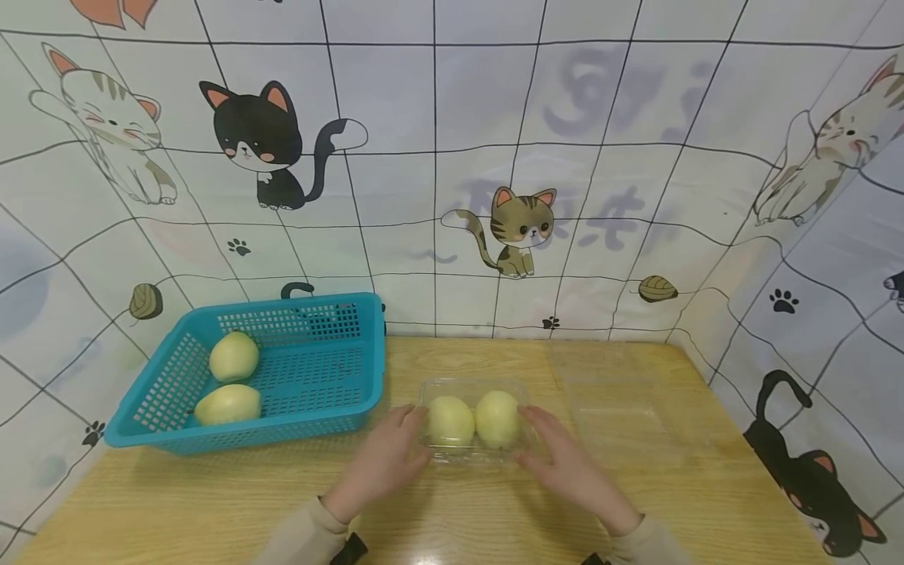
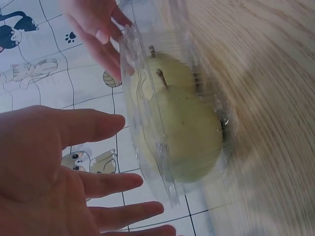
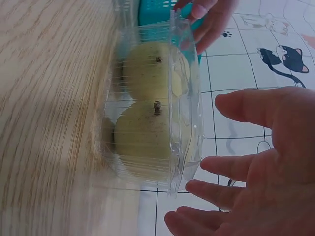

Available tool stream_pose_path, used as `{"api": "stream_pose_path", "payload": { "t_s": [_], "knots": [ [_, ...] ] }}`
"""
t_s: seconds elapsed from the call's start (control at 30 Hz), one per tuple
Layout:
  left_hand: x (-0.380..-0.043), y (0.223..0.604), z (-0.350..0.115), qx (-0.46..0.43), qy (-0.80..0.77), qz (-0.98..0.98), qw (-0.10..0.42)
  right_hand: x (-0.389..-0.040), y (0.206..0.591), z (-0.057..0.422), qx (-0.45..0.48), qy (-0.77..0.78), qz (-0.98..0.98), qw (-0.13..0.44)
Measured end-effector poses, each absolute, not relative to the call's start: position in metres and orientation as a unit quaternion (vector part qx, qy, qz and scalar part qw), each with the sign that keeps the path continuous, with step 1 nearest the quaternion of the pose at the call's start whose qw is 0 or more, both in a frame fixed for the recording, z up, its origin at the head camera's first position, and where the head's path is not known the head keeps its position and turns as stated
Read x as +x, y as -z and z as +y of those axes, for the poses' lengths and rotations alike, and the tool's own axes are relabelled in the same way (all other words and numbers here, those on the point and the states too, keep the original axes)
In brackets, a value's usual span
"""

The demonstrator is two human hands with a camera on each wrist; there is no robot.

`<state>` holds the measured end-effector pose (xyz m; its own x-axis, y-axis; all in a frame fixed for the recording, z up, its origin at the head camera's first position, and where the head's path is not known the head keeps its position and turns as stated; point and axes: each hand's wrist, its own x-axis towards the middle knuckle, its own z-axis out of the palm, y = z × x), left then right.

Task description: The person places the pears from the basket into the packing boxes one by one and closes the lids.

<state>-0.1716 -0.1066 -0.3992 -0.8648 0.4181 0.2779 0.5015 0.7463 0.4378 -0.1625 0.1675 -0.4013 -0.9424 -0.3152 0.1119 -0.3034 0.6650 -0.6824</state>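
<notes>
A clear plastic clamshell box (image 1: 475, 386) sits on the wooden table with its lid down over two pale yellow-green pears (image 1: 450, 422) (image 1: 497, 420). The pears lie side by side, and their stems show through the plastic in both wrist views. My left hand (image 1: 381, 459) is at the box's left side, fingers spread and extended. On the other side is my right hand (image 1: 572, 467), fingers likewise spread, close to the lid's rim (image 3: 176, 147). Neither hand grips the box; whether any fingertip touches it, I cannot tell.
A teal plastic basket (image 1: 311, 428) stands at the left, with two more pears (image 1: 234, 357) (image 1: 228, 405) in its left half. At the right lies a faint transparent plastic item (image 1: 621, 412). Cat-patterned sheeting (image 1: 402, 188) rises behind and beside the table (image 1: 452, 518).
</notes>
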Motion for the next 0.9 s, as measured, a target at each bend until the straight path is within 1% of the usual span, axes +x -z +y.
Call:
{"api": "stream_pose_path", "payload": {
  "t_s": [0.1,0.2,0.27,0.47,0.53,0.67,0.9],
  "knots": [
    [-0.171,0.4,-0.103,-0.256,0.245,-0.93,0.097,-0.161,0.4,0.164,-0.168,0.354,0.92,0.004],
    [-0.171,0.401,-0.099,-0.251,0.234,-0.934,0.099,-0.161,0.399,0.16,-0.172,0.333,0.927,-0.006],
    [-0.171,0.401,-0.097,-0.246,0.229,-0.937,0.096,-0.161,0.4,0.158,-0.177,0.317,0.932,-0.021],
    [-0.172,0.404,-0.092,-0.236,0.208,-0.946,0.085,-0.161,0.403,0.154,-0.197,0.253,0.943,-0.088],
    [-0.172,0.405,-0.091,-0.229,0.196,-0.95,0.08,-0.161,0.404,0.153,-0.197,0.231,0.948,-0.1],
    [-0.173,0.408,-0.089,-0.22,0.18,-0.956,0.078,-0.162,0.407,0.153,-0.193,0.191,0.956,-0.109],
    [-0.176,0.414,-0.086,-0.211,0.16,-0.962,0.073,-0.163,0.409,0.152,-0.195,0.159,0.962,-0.107]
  ]
}}
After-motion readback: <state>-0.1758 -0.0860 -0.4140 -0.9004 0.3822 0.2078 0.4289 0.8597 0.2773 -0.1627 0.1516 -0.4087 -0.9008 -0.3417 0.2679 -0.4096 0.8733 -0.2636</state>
